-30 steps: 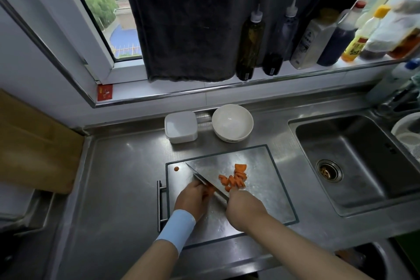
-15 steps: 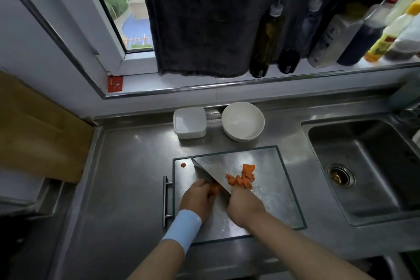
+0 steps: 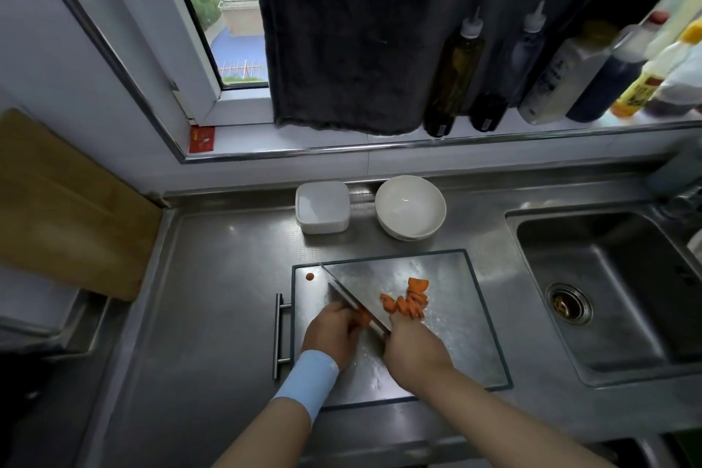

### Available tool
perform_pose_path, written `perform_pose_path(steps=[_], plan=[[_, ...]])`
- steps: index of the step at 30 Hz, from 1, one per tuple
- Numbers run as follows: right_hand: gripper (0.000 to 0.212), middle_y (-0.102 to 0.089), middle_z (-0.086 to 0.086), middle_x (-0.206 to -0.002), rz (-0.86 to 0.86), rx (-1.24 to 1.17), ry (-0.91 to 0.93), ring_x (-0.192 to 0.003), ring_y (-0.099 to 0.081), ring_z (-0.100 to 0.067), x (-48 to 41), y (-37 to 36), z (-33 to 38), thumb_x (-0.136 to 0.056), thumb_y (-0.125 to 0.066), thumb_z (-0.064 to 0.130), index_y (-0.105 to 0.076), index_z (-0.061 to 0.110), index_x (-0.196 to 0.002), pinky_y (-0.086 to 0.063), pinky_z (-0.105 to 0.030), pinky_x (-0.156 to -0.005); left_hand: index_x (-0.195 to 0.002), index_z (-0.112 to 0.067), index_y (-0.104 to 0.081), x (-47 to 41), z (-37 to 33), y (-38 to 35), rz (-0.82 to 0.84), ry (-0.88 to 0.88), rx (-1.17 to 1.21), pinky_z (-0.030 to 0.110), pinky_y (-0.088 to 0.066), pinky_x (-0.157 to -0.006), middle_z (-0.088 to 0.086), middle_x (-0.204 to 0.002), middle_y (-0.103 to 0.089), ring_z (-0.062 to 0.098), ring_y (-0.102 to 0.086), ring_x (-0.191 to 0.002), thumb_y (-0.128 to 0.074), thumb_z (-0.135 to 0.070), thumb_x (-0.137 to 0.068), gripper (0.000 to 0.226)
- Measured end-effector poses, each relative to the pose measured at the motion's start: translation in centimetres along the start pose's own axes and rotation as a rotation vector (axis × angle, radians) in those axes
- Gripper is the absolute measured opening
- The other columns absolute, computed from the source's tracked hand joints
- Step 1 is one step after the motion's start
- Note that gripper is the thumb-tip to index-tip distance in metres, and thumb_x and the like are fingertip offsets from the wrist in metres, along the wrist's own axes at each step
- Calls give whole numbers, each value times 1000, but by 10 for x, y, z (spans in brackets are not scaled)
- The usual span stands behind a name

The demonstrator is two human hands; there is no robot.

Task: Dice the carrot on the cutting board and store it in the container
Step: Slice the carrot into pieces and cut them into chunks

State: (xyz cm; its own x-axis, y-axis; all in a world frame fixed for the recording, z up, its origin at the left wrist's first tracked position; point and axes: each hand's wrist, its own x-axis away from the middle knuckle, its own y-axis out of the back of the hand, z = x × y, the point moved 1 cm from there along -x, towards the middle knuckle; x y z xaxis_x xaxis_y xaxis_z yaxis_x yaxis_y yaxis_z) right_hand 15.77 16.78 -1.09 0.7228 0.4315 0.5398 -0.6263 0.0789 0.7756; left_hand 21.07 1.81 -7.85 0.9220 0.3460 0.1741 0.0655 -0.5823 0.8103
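Note:
A steel cutting board [image 3: 456, 323] lies on the counter. My left hand [image 3: 332, 332], a blue band on its wrist, curls over a short piece of carrot [image 3: 364, 317] near the board's left side. My right hand [image 3: 412, 348] grips the handle of a knife [image 3: 351, 296], whose blade runs diagonally up-left and meets the carrot beside my left fingers. A pile of cut carrot pieces [image 3: 408, 301] lies just right of the blade. One small slice [image 3: 310, 276] sits at the board's far left corner. A white square container [image 3: 322, 206] stands behind the board.
A white bowl [image 3: 410, 207] sits right of the container. The sink [image 3: 615, 293] is at the right. Several sauce bottles [image 3: 454, 76] line the window sill under a dark hanging cloth [image 3: 353, 30]. A wooden board [image 3: 64, 209] leans at the left wall.
The view has shifted left, so everything appears further right. Both hands stay on the board; the knife keeps working at the carrot under my left fingers.

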Motion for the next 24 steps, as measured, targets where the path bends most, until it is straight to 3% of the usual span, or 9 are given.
perform_pose_path(steps=[4,8,16,21,24], plan=[[31,-67,-8,-110,-10,12,1,-91,-64,-24,11,2,2,-99,-45,14,-50,12,-129,-43,-30,-71,-101,-37,-73,0,1,0,-12,-21,-13,11,-39,-86,-15,-115,-62,10,-60,-101,-59,-31,-88,20],[23,-66,-7,-112,1,18,-9,-99,-65,-24,18,4,2,-99,-46,13,-56,14,-119,-42,-26,-73,-101,-35,-73,1,4,-1,-27,-25,-10,13,-42,-86,-17,-115,-62,8,-60,-99,-59,-34,-88,19],[18,-66,-5,-105,49,5,-28,-80,-55,-18,13,1,-1,-98,-52,16,-59,15,-114,-41,-25,-69,-96,-32,-74,1,6,-4,-44,-16,-10,15,-45,-84,-18,-113,-63,8,-60,-96,-62,-29,-86,16],[9,-58,-1,-96,89,-11,-49,-83,-58,-20,1,-2,0,-97,-52,21,-56,17,-104,-41,-25,-65,-92,-31,-74,2,5,-4,-58,-11,16,16,-47,-83,-17,-108,-63,8,-60,-92,-64,-27,-86,12],[10,-62,-4,-101,95,-27,-62,-84,-58,-20,-3,-4,0,-96,-52,19,-57,17,-105,-45,-26,-70,-92,-31,-73,2,6,-5,-54,-10,20,16,-47,-83,-19,-107,-63,6,-60,-92,-63,-27,-85,12]])
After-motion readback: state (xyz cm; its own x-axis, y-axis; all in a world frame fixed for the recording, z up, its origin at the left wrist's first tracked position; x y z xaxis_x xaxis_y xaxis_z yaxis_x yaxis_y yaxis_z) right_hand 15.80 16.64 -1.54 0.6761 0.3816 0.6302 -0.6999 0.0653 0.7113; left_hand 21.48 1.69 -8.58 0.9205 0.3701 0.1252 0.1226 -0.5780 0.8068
